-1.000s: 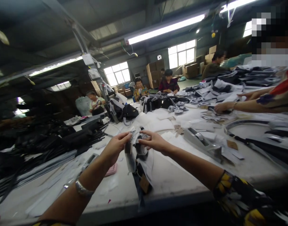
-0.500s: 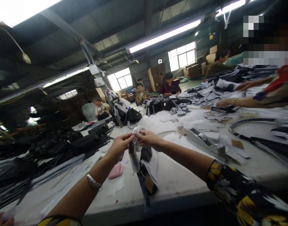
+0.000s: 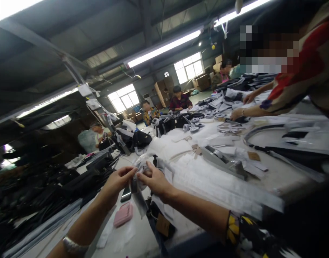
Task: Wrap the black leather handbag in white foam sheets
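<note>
In the head view, my left hand [image 3: 120,182] and my right hand [image 3: 155,181] are close together over the table, fingers closed in a pinch. Between them is the upper part of a dark strap wrapped in clear plastic [image 3: 139,200]. The fingers partly hide that plastic, which looks crumpled. Below, the strap runs down toward the table edge. Beside it lie a brown cardboard tag [image 3: 162,225] on a string and white wrapping. A pink case [image 3: 123,214] and a dark phone [image 3: 126,194] lie by my left wrist.
A grey tape dispenser [image 3: 223,162] stands right of my hands, near white sheets [image 3: 207,186] and loose tags. Black bags and straps [image 3: 97,175] are piled at left. A co-worker's arm [image 3: 257,110] reaches over wrapped pieces at right. Several people sit farther back.
The view has swung right, so the table's contents sit farther left. My hands remain together on the wrapped strap, lower in view, with the right hand turned more over the plastic.
</note>
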A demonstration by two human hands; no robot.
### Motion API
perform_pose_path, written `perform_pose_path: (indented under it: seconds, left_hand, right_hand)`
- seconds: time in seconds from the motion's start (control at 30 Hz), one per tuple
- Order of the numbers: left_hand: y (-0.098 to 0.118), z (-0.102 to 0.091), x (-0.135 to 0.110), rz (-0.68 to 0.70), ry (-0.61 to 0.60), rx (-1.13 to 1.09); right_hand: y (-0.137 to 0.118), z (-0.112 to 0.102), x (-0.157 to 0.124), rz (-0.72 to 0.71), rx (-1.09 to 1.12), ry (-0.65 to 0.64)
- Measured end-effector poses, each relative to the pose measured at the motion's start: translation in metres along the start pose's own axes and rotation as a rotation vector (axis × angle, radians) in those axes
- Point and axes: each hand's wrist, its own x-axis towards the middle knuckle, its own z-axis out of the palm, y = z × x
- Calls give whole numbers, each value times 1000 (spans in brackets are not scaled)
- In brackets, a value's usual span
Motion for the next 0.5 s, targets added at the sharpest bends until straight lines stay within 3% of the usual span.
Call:
perform_pose_path:
  seconds: [0.17, 0.27, 0.5]
  left_hand:
    - [3, -7, 7, -81, -5, 61]
    - [7, -4, 13, -63, 18, 67]
    - [10, 8, 35, -4, 54, 15]
  right_hand:
    - [8, 1, 0, 28, 77, -34]
    - [8, -7, 8, -4, -10, -12]
    - [6, -19, 20, 105, 66, -39]
